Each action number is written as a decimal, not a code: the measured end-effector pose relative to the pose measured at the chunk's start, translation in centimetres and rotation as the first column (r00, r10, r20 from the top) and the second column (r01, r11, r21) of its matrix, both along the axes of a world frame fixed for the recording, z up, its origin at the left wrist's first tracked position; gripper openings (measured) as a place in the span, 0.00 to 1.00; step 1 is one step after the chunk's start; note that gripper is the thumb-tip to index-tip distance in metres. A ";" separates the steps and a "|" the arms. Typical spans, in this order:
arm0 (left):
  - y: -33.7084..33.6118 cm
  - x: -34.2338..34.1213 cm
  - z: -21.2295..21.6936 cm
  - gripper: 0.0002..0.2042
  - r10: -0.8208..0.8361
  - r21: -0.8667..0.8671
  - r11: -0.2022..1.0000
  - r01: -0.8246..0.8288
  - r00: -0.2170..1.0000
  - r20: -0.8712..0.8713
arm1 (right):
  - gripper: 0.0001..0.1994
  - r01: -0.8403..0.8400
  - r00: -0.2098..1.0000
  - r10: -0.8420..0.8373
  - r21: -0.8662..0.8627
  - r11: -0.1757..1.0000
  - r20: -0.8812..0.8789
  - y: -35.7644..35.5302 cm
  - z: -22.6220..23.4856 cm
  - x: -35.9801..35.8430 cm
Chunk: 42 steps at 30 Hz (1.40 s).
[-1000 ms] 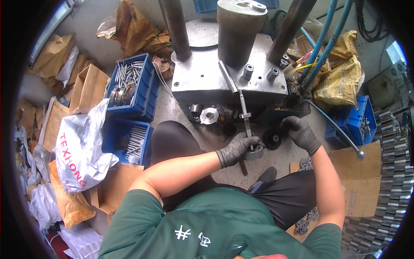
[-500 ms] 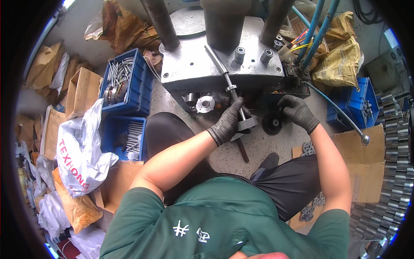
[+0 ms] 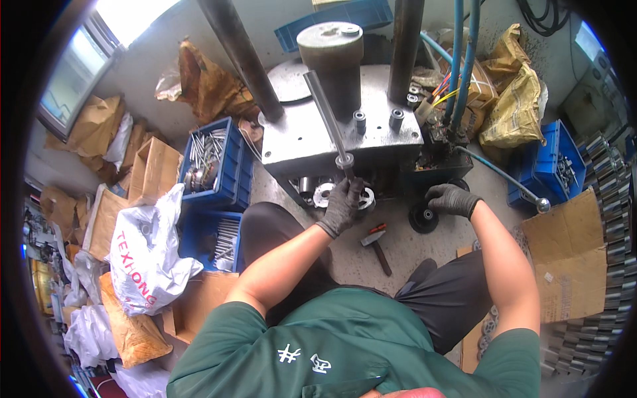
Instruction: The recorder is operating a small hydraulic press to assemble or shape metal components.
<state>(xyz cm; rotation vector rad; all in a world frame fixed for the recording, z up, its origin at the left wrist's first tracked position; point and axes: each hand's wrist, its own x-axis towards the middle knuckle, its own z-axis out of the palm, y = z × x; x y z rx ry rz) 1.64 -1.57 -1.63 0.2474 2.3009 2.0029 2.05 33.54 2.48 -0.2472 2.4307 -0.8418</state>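
My left hand (image 3: 342, 208), in a dark glove, is closed around the lower part of a long metal shaft (image 3: 324, 119). The shaft stands tilted, its upper end leaning left in front of the press plate. A bearing-like ring (image 3: 344, 161) sits on it just above my fingers. Right beside that hand shows a pale round flange (image 3: 367, 199); whether it is joined to the shaft I cannot tell. My right hand (image 3: 455, 200), also gloved, has its fingers curled together above a black round part with a bearing in its middle (image 3: 423, 216). What they pinch, if anything, is hidden.
The press plate (image 3: 285, 142) carries two small bearing stacks (image 3: 396, 119) between thick columns. A hammer (image 3: 379, 252) lies on the floor. Blue crates of metal parts (image 3: 232, 159) stand left, another blue crate (image 3: 561, 166) right. A ball-ended lever (image 3: 543, 205) sticks out at right.
My left hand has raised the shaft's upper end and swung its lower end left, uncovering the hammer. The view has tilted up. My right hand remains near the black round part.
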 end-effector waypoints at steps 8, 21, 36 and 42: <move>-0.9 -1.8 7.9 0.30 -0.108 0.091 0.987 0.131 0.967 -0.231 | 0.20 -0.044 0.999 0.046 -0.080 0.996 0.019 -0.1 0.2 -0.5; -1.4 -23.6 29.2 0.09 0.188 0.304 0.948 -0.094 0.936 -0.297 | 0.19 -0.057 0.998 0.057 -0.158 0.986 -0.001 -0.9 2.8 -0.3; 2.5 -29.8 29.2 0.12 0.227 -0.250 0.863 -0.438 0.780 -0.583 | 0.22 0.022 0.991 0.001 -0.176 0.984 0.132 -0.9 4.6 2.2; 1.9 -29.3 29.9 0.17 0.150 -0.494 0.750 -0.439 0.841 -0.520 | 0.21 -0.053 0.995 0.069 -0.196 0.979 0.078 -1.1 5.5 2.8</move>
